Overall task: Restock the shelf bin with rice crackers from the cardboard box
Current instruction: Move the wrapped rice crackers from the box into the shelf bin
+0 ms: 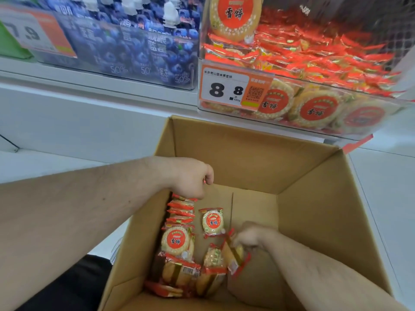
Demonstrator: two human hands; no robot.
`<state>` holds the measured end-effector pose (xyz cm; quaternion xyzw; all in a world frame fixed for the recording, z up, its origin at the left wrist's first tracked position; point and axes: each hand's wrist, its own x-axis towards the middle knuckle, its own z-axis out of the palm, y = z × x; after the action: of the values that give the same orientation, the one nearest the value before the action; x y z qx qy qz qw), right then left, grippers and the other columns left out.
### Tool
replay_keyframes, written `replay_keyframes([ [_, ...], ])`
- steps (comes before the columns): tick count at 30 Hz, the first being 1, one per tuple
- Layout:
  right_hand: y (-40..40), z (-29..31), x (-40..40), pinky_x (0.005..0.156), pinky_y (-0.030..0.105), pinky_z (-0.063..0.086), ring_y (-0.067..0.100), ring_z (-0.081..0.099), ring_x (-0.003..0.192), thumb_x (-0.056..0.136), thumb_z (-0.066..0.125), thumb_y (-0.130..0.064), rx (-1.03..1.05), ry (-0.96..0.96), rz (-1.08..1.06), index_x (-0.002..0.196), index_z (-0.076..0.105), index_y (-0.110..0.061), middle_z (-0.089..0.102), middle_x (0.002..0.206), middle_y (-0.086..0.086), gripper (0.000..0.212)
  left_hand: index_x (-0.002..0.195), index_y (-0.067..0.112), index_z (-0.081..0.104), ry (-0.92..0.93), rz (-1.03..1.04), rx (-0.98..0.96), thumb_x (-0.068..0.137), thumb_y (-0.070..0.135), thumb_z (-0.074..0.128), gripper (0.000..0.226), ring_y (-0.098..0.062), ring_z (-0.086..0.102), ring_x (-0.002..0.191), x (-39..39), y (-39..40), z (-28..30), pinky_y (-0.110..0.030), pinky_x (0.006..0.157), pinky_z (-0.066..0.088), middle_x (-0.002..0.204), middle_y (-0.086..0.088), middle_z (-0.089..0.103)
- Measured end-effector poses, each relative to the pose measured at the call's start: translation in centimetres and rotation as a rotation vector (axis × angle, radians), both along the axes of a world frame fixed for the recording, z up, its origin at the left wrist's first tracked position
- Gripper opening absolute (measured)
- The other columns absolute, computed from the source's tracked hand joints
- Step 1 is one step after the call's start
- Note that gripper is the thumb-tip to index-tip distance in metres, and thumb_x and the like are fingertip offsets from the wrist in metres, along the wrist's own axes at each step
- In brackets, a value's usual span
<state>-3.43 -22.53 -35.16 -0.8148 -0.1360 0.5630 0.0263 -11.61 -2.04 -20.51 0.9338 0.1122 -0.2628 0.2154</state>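
An open cardboard box [258, 158] stands below the shelf. Several red-and-yellow rice cracker packs lie on its floor; one single pack [212, 222] lies flat near the middle. My left hand [190, 178] is over the box's left wall and grips the top of a hanging bunch of packs [179, 221]. My right hand [249, 237] is deep in the box, fingers curled round a few packs [235, 257]. Above right, the clear shelf bin [336, 122] holds a heap of the same crackers.
A price tag reading 8.8 [233, 87] hangs on the bin's front. To the left, another clear bin [125, 63] holds blue blueberry jelly pouches behind an orange price tag [38, 34]. White shelf edge and floor surround the box.
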Motion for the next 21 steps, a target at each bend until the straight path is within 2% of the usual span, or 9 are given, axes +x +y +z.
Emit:
replay_keyframes([
  [3, 1.9, 2.6, 1.7, 0.045, 0.021, 0.026, 0.01, 0.04, 0.049, 0.084, 0.061, -0.022, 0.171, 0.223, -0.466, 0.074, 0.055, -0.018, 0.049, 0.062, -0.001, 0.012, 0.131, 0.027, 0.049, 0.02, -0.052, -0.012, 0.083, 0.033, 0.069, 0.052, -0.018, 0.056, 0.108, 0.1, 0.1, 1.1, -0.03, 0.092, 0.048, 0.127, 0.003, 0.056],
  [7, 5.0, 7.5, 3.0, 0.041, 0.016, 0.033, 0.008, 0.041, 0.038, 0.07, 0.062, -0.028, 0.419, 0.67, -0.744, 0.063, 0.064, -0.011, 0.05, 0.05, -0.002, 0.018, 0.147, 0.033, 0.018, 0.07, -0.161, -0.071, 0.067, 0.047, 0.082, 0.104, -0.018, 0.036, 0.13, -0.4, -0.2, 2.5, -0.038, 0.108, 0.038, 0.142, 0.004, 0.026],
  [9, 6.0, 8.6, 2.7, 0.04, 0.018, 0.036, 0.008, 0.04, 0.037, 0.06, 0.072, -0.026, 0.532, 0.901, -0.761, 0.062, 0.062, -0.009, 0.045, 0.048, -0.003, 0.02, 0.141, 0.035, 0.027, -0.022, -0.163, -0.106, 0.068, 0.037, 0.083, 0.093, -0.016, 0.043, 0.122, -0.5, -0.2, 2.4, -0.036, 0.103, 0.042, 0.133, 0.005, 0.033],
  [11, 6.8, 8.4, 2.5, 0.044, 0.021, 0.039, 0.01, 0.043, 0.042, 0.07, 0.071, -0.033, 0.616, 0.998, -0.723, 0.068, 0.061, -0.01, 0.047, 0.052, -0.001, 0.025, 0.125, 0.032, 0.049, -0.223, -0.105, -0.087, 0.076, 0.023, 0.075, 0.056, -0.018, 0.055, 0.109, -0.2, 0.3, 2.2, -0.035, 0.093, 0.047, 0.115, 0.005, 0.049],
  [13, 7.2, 6.7, 2.6, 0.049, 0.023, 0.037, 0.013, 0.046, 0.049, 0.089, 0.052, -0.045, 0.625, 0.883, -0.75, 0.072, 0.062, -0.011, 0.049, 0.056, 0.0, 0.039, 0.112, 0.03, 0.058, -0.29, 0.072, -0.094, 0.082, 0.017, 0.069, 0.034, -0.019, 0.061, 0.1, -0.2, 1.4, 2.3, -0.031, 0.084, 0.051, 0.103, 0.006, 0.061],
  [16, 6.9, 1.2, 3.0, 0.05, 0.023, 0.034, 0.016, 0.046, 0.052, 0.095, 0.048, -0.044, 0.444, 0.347, -0.788, 0.081, 0.062, -0.012, 0.048, 0.061, 0.001, 0.038, 0.113, 0.025, 0.055, -0.126, 0.475, -0.469, 0.087, 0.016, 0.069, 0.031, -0.017, 0.065, 0.096, -0.4, 2.9, 2.4, -0.029, 0.069, 0.057, 0.107, 0.003, 0.066],
  [18, 6.2, -2.6, 2.9, 0.052, 0.023, 0.039, 0.016, 0.052, 0.059, 0.092, 0.056, -0.03, 0.298, -0.062, -0.524, 0.101, 0.063, -0.012, 0.055, 0.072, 0.001, 0.021, 0.114, 0.021, 0.055, -0.043, 0.594, -0.582, 0.089, 0.014, 0.067, 0.029, -0.016, 0.065, 0.096, -0.5, 3.4, 2.2, -0.024, 0.062, 0.055, 0.11, 0.0, 0.067],
  [20, 5.3, -5.6, 2.2, 0.075, 0.027, 0.052, 0.022, 0.061, 0.094, 0.088, 0.057, -0.023, 0.212, -0.252, -0.197, 0.131, 0.055, -0.018, 0.06, 0.109, 0.007, 0.043, 0.12, 0.019, 0.054, 0.004, 0.639, -0.632, 0.091, 0.01, 0.065, 0.033, -0.014, 0.065, 0.096, -0.5, 3.6, 1.7, -0.021, 0.059, 0.053, 0.112, 0.0, 0.067],
  [21, 4.9, -6.7, 1.8, 0.092, 0.029, 0.049, 0.026, 0.055, 0.114, 0.087, 0.058, -0.026, 0.179, -0.297, -0.096, 0.14, 0.046, -0.024, 0.051, 0.127, 0.011, 0.054, 0.123, 0.02, 0.054, 0.019, 0.651, -0.651, 0.091, 0.007, 0.064, 0.036, -0.015, 0.065, 0.098, -0.4, 3.6, 1.5, -0.021, 0.059, 0.053, 0.114, 0.0, 0.067],
])
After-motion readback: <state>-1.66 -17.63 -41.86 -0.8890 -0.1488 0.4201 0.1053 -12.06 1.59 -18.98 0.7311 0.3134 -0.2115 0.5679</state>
